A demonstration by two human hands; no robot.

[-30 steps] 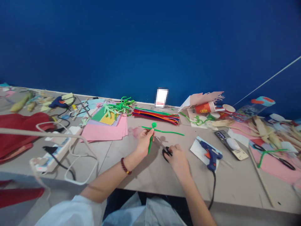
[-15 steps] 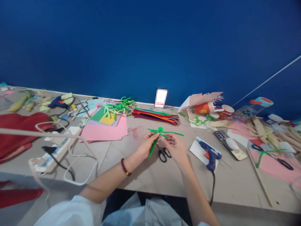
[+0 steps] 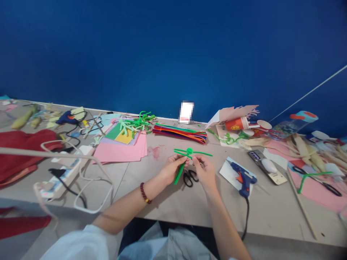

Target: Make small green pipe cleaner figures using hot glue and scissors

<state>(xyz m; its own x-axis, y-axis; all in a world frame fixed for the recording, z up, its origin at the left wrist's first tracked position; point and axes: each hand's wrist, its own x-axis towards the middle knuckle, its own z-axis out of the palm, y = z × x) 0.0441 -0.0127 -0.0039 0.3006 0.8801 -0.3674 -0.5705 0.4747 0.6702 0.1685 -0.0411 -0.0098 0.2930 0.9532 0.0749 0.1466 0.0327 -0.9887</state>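
left hand (image 3: 172, 168) and right hand (image 3: 206, 172) pinching green pipe-cleaner figure (image 3: 189, 151), clear jar (image 3: 286, 127) with blurred contents, scissors (image 3: 187, 180) partly hidden behind right hand

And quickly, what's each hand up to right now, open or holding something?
Left hand: closed, pinching the fuzzy green pipe-cleaner figure with a rounded top.
Right hand: closed, apparently pinching part of the same figure.

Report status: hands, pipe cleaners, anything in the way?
Left hand holding green pipe cleaners. Right hand up against them. Loose scissors close by, between hands.
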